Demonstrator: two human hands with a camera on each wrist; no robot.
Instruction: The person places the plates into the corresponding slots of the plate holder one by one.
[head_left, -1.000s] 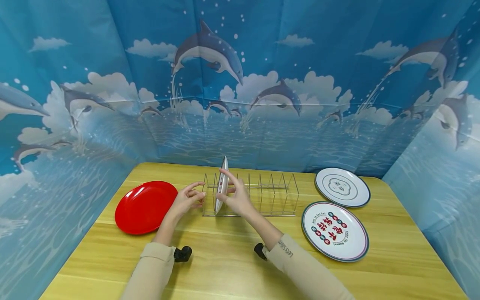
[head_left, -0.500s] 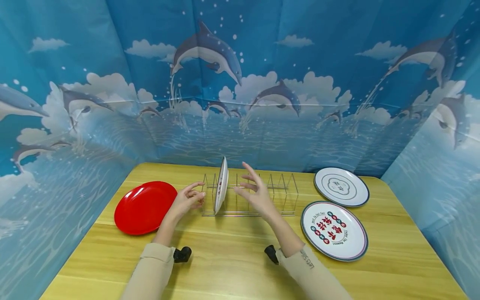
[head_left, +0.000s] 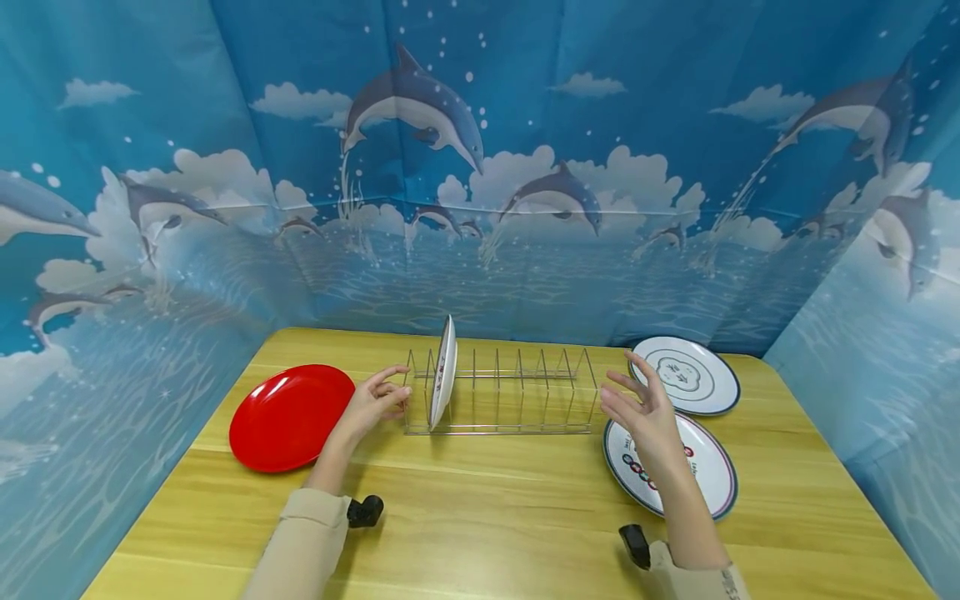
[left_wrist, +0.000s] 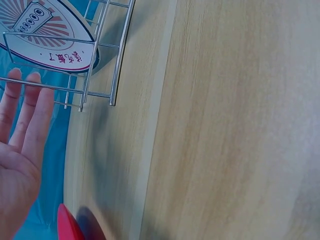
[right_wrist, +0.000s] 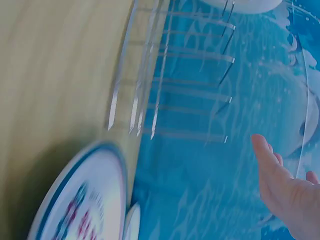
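Note:
A wire dish rack (head_left: 525,430) stands on the table, with one patterned white plate (head_left: 446,375) upright in its left part. My left hand (head_left: 372,404) is at the rack's left end. In the left wrist view its fingers (left_wrist: 37,117) look fairly straight, the tips at the end wire; the thumb is hidden there. My right hand (head_left: 648,421) is to the right of the rack, above a white plate with red lettering (head_left: 708,475), partly covering it. Its fingers are loosely bent and hold nothing. Behind lies another white plate with a grey emblem (head_left: 701,379).
A red plate (head_left: 288,421) lies on the table left of my left hand. The wooden table (head_left: 480,517) meets a blue dolphin-print curtain (head_left: 525,250) at the back and sides.
My right hand has let go of the upright plate and moved right, over the lettered plate. The upright plate leans slightly more to the right. My left hand stays at the rack's end.

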